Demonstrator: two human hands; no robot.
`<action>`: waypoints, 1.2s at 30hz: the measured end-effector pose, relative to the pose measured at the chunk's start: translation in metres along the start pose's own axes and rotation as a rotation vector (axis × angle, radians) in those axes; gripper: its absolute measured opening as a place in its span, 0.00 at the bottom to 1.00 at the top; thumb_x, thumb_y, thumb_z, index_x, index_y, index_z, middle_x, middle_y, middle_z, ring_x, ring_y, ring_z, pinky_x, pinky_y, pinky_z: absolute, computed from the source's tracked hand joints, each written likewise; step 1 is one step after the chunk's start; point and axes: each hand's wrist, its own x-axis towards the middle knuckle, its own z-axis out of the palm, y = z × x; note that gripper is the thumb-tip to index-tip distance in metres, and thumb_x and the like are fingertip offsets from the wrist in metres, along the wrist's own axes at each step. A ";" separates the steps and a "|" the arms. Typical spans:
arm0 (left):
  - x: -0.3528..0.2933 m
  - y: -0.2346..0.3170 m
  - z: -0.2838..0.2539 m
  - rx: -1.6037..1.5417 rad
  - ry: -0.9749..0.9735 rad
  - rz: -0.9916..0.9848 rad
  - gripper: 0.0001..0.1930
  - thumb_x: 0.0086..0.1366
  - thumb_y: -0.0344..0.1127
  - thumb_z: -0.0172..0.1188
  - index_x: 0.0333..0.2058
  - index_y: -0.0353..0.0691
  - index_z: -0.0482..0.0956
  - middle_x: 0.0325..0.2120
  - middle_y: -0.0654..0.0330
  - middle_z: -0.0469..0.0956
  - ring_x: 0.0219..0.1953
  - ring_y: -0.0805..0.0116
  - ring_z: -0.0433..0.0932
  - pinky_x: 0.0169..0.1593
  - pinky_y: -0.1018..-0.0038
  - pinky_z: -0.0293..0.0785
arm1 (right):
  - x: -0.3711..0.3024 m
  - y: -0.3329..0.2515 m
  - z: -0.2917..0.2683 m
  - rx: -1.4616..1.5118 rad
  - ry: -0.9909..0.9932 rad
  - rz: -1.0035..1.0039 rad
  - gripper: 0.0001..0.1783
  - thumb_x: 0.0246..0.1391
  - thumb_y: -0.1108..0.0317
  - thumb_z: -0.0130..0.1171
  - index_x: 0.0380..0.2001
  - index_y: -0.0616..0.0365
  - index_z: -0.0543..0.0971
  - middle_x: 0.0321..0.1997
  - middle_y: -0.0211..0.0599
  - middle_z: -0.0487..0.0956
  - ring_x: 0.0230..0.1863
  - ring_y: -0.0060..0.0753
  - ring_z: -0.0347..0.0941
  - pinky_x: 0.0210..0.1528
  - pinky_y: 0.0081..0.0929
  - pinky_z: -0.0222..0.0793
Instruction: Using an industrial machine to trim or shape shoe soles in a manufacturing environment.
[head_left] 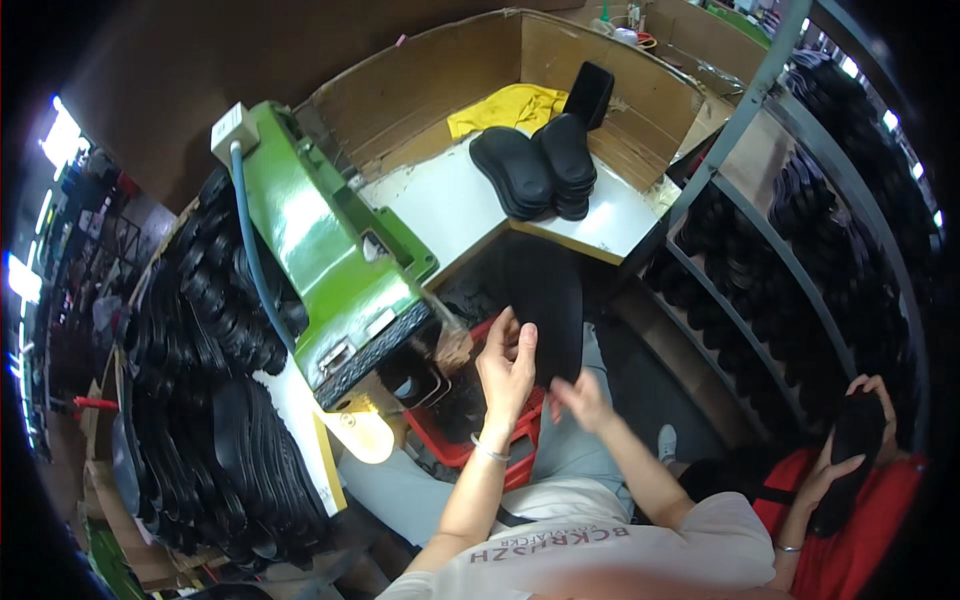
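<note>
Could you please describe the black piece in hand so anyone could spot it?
Right of the green machine is a white tabletop. Just below its edge in view, the wearer's left hand holds the black piece, long, flat and single, unlike the black stacks above.

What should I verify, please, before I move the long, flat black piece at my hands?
1. Bare left hand gripping the long, flat black piece: ok, thumb and fingers at its left edge.
2. Bare right hand gripping too: cannot tell, it is blurred near the lower end.
3. Stacks of curved black soles resting on the smooth white tabletop: ok.
4. Glossy green metal machine switched off: cannot tell from this view.
5. Co-worker in a red top clear of your hands: ok, off to the right.
</note>
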 end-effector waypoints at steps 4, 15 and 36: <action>0.004 -0.023 -0.002 -0.011 -0.114 -0.015 0.18 0.62 0.39 0.60 0.45 0.30 0.76 0.37 0.51 0.80 0.39 0.71 0.79 0.44 0.76 0.73 | 0.081 -0.123 -0.003 0.131 -0.035 -0.138 0.12 0.55 0.61 0.53 0.33 0.60 0.69 0.19 0.34 0.71 0.10 0.24 0.66 0.11 0.20 0.62; -0.009 -0.065 -0.213 0.896 -0.070 0.047 0.07 0.60 0.31 0.59 0.32 0.33 0.80 0.24 0.62 0.79 0.27 0.77 0.76 0.32 0.79 0.73 | 0.252 -0.134 -0.010 0.341 0.188 0.022 0.24 0.49 0.48 0.63 0.32 0.60 0.70 0.21 0.40 0.74 0.16 0.25 0.67 0.15 0.20 0.60; 0.210 0.165 -0.270 0.918 0.866 1.079 0.09 0.54 0.28 0.60 0.36 0.39 0.77 0.32 0.53 0.77 0.37 0.54 0.76 0.41 0.64 0.70 | 0.064 0.083 -0.036 0.611 0.152 0.353 0.06 0.53 0.70 0.57 0.35 0.53 0.74 0.21 0.29 0.73 0.19 0.22 0.65 0.20 0.22 0.60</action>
